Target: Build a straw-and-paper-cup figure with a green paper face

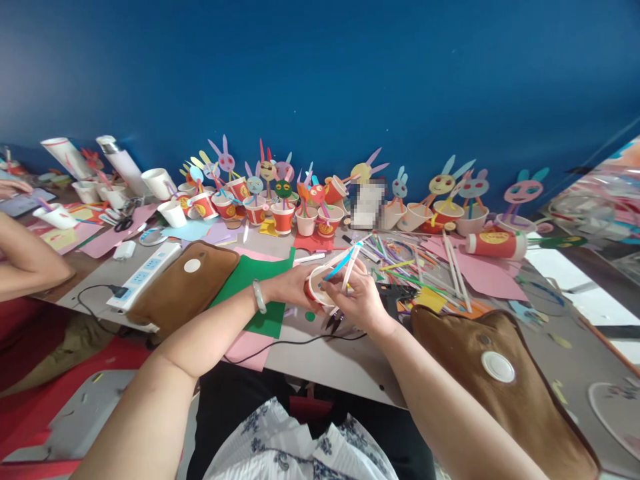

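My left hand is wrapped round a red and white paper cup, its mouth tilted up toward me. Over the cup's mouth, my right hand pinches blue and white strips whose lower ends reach into the cup. Small scissors or pliers lie just below the cup, partly hidden by my hand. A black tool, perhaps a glue gun, lies right of my right hand. Green paper spreads under my left wrist.
Several cups with paper rabbit heads line the blue wall. Loose coloured sticks pile up behind my right hand. Brown pouches flank my arms, beside a power strip. A cable crosses the table's front. Another person's arm is at left.
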`<state>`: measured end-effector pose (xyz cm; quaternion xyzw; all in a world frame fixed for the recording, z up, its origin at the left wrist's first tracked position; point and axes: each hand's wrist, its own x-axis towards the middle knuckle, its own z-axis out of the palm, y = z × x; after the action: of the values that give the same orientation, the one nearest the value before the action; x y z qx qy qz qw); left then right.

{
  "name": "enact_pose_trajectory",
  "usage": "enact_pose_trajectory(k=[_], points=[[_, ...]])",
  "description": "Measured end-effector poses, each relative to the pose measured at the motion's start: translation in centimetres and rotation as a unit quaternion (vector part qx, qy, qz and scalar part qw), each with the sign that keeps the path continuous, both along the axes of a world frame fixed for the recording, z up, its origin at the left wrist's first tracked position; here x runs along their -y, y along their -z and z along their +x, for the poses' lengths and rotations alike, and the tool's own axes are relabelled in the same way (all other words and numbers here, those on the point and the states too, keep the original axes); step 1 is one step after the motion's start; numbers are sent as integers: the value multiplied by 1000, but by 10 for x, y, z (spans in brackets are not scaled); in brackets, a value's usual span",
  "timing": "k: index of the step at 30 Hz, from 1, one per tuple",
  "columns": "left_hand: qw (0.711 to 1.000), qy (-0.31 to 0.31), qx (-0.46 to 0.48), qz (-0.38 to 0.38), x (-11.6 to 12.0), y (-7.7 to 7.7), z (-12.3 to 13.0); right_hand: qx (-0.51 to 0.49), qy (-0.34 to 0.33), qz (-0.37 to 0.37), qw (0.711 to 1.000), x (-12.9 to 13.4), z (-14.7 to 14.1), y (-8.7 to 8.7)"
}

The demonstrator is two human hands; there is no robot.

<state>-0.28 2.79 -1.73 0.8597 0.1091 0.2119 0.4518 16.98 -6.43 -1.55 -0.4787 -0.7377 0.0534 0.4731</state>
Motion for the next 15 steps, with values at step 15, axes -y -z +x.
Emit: enact_pose_trajectory(k=[15], points=[[1000, -18, 16, 1, 2, 10, 2, 4, -7, -13, 1000, 1, 1, -3]])
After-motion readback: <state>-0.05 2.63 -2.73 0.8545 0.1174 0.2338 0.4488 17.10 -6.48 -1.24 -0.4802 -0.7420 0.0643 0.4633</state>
